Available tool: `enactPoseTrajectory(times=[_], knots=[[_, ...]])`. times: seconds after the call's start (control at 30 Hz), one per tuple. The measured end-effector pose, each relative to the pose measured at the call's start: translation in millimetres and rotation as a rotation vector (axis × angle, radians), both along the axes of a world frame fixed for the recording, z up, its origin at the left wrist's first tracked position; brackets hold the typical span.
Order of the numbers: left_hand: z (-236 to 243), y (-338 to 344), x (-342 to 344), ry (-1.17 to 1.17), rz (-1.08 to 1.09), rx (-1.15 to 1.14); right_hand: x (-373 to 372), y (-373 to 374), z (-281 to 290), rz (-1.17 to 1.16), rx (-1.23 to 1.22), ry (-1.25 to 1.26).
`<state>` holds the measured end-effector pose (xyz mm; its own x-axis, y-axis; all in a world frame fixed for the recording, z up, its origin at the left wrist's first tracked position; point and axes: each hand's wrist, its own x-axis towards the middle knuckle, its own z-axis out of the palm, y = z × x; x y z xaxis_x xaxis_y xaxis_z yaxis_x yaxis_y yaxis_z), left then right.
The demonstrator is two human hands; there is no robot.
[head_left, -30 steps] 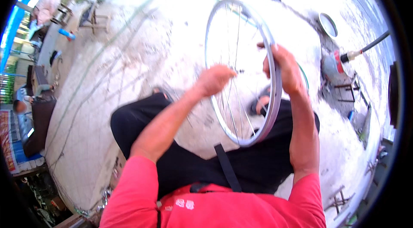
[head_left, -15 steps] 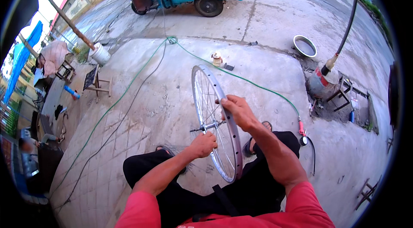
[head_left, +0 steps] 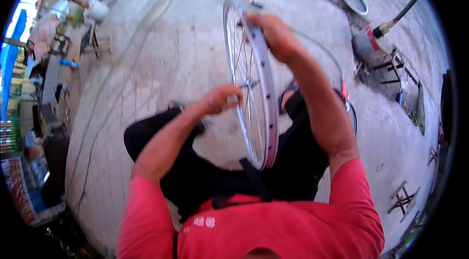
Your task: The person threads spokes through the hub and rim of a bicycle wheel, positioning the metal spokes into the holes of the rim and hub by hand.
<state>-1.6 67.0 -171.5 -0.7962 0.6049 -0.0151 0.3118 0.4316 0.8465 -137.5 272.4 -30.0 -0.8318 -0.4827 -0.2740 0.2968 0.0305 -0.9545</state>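
Observation:
A silver bicycle wheel (head_left: 268, 97) stands upright and edge-on between my knees, its rim pierced with holes. My right hand (head_left: 269, 32) is closed round the top of the rim. Thin spokes (head_left: 250, 127) run from the hub (head_left: 250, 84) to the rim. My left hand (head_left: 223, 98) is beside the hub on the wheel's left, fingers curled against the spokes. Blur and the fingers hide what, if anything, it pinches. The wheel's lower edge is by my lap, near a dark hanging strap (head_left: 254, 178).
A green hose (head_left: 317, 41) crosses the concrete to a red-handled inflator (head_left: 344, 92) beside my right knee. A pale round basin (head_left: 354, 0) and a post base (head_left: 371, 46) are at far right. A small stool (head_left: 404, 199) stands at right, another stool (head_left: 95, 44) at left.
The view has tipped down and is blurred; the blue three-wheeler has left it. My left hand has shifted from below the hub to its left side. My right hand still grips the rim.

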Motion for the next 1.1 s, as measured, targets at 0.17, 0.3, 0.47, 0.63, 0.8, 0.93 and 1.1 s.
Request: enactPoseTrajectory(times=[0.17,0.3,0.47,0.63,0.8,0.93,1.1], knots=[[32,5,6,-0.221,0.328,0.045,9,7,2,0.086,0.032,0.068],[38,2,-5,-0.212,0.365,0.103,6,12,-2,0.051,0.012,0.084],[57,10,-22,-0.126,0.411,0.061,-13,16,-6,-0.039,0.029,-0.022],[78,7,-38,-0.06,0.371,0.059,-24,12,-3,-0.093,0.056,-0.057],[104,1,-42,-0.018,0.276,-0.179,-33,9,-14,-0.153,0.009,-0.139],[109,0,-43,-0.026,0.186,-0.289,-39,15,-27,-0.133,0.088,-0.09],[104,1,-47,0.012,0.219,-0.367,-7,5,-12,-0.036,0.042,0.145]])
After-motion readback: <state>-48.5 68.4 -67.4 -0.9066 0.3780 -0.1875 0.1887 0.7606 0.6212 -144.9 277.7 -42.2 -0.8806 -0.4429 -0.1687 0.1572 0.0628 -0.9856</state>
